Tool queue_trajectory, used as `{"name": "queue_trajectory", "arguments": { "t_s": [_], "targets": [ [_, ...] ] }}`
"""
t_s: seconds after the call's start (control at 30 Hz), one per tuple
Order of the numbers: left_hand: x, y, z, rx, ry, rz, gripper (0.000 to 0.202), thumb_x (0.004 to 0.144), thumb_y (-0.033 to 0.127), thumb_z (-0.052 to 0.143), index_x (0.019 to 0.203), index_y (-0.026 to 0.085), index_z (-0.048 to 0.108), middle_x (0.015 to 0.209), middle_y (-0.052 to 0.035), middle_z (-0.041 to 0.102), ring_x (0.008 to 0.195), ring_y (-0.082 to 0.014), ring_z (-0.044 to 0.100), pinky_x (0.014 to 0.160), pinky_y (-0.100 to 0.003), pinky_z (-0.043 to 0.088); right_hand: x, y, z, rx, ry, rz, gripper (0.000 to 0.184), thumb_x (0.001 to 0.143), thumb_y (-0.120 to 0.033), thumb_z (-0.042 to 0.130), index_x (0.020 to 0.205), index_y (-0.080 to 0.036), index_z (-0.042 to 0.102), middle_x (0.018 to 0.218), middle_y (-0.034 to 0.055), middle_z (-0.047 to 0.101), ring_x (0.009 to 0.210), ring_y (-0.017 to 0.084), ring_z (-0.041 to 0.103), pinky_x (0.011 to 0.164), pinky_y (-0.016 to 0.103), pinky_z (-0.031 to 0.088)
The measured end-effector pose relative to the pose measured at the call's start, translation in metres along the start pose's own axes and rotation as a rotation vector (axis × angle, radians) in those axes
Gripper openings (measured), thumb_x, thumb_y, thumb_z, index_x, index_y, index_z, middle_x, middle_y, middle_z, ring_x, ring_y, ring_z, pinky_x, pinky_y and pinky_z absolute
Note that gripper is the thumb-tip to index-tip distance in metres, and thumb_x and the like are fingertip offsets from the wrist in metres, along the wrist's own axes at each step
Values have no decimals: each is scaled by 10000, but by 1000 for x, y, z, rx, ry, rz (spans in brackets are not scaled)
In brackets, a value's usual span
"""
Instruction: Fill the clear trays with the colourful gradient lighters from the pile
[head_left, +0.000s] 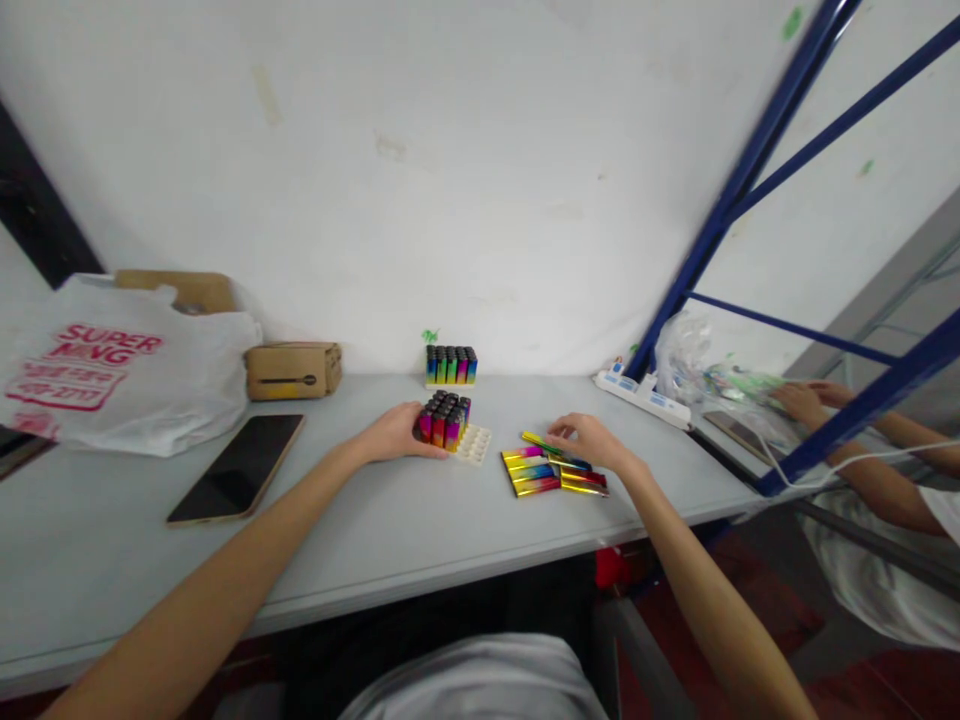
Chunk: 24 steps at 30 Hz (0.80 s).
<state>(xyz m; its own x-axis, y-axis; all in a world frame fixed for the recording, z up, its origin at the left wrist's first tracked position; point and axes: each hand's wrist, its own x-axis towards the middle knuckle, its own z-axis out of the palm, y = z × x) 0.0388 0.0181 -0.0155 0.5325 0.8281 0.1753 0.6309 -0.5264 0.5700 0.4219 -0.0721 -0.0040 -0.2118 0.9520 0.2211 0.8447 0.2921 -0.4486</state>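
My left hand [401,432] grips the left side of a block of upright lighters [444,422], thumb in front, its other fingers partly hidden behind. These lighters have black tops and shiny rainbow bodies. They stand in a white tray [474,443] whose right end shows bare round holes. To the right, my right hand [587,437] is closed at the fingertips on a green and yellow lighter [536,441], over the far edge of a pile. Several lighters [531,472] in that pile lie flat in rows, yellow, pink, blue and red.
Against the wall stands another tray of upright lighters [451,367]. On the left are a phone [238,468], a small cardboard box [292,370] and a white plastic bag [142,365]. A power strip [645,397] lies beside the blue metal frame [720,225]. Another person's arm [862,440] is at the far right.
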Motion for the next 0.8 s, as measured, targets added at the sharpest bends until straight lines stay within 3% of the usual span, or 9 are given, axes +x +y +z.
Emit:
{"name": "queue_trajectory", "arguments": {
  "t_s": [0.1,0.23,0.33,0.4,0.5,0.6,0.7,0.8],
  "targets": [
    [0,0,0,6,-12,13,749,496,729,828,988,180,698,930,-60,726,862,-299,667,742,-349,514,-3,10,6,-51,-18,19,266,864,-442,691,877,-185,759,861,67,747,763,208,656,730,293,471],
    [-1,0,0,-19,-3,23,756,486,721,839,1002,185,702,954,-64,732,901,-313,672,775,-357,516,5,9,12,-163,72,130,150,894,-314,670,940,-172,687,824,77,730,745,200,637,671,274,424],
    [-1,0,0,-48,3,10,784,469,714,849,1029,186,698,959,-62,734,910,-318,671,773,-363,519,15,0,10,-102,135,186,133,948,-299,608,1006,-183,640,688,30,693,640,175,602,632,264,395],
    [-1,0,0,-54,0,7,790,467,713,851,1033,184,696,959,-62,732,910,-319,671,770,-365,519,24,-10,7,-16,175,120,172,948,-346,603,1007,-190,646,651,1,665,602,160,572,632,263,394],
    [-2,0,0,-52,1,13,778,471,712,851,1023,185,699,947,-58,731,902,-314,670,768,-359,518,39,-29,9,215,200,-9,295,888,-464,658,980,-186,696,683,-1,649,638,155,561,650,267,415],
    [-2,1,0,-35,5,21,770,481,723,840,1016,187,703,926,-50,728,889,-310,669,758,-352,517,56,-51,17,624,156,-14,413,830,-573,686,950,-178,699,796,27,677,736,161,593,674,266,463],
    [-2,1,1,-12,13,30,773,490,736,830,1014,182,706,924,-52,727,889,-312,669,760,-352,515,69,-72,29,969,96,18,450,794,-627,701,943,-208,636,951,48,702,874,179,641,746,291,520],
    [-2,1,1,5,12,53,764,499,737,829,1007,179,711,935,-58,727,911,-317,666,789,-356,514,74,-88,42,1121,31,7,456,807,-646,685,951,-239,537,867,22,692,797,169,656,746,314,536]
  ]
}}
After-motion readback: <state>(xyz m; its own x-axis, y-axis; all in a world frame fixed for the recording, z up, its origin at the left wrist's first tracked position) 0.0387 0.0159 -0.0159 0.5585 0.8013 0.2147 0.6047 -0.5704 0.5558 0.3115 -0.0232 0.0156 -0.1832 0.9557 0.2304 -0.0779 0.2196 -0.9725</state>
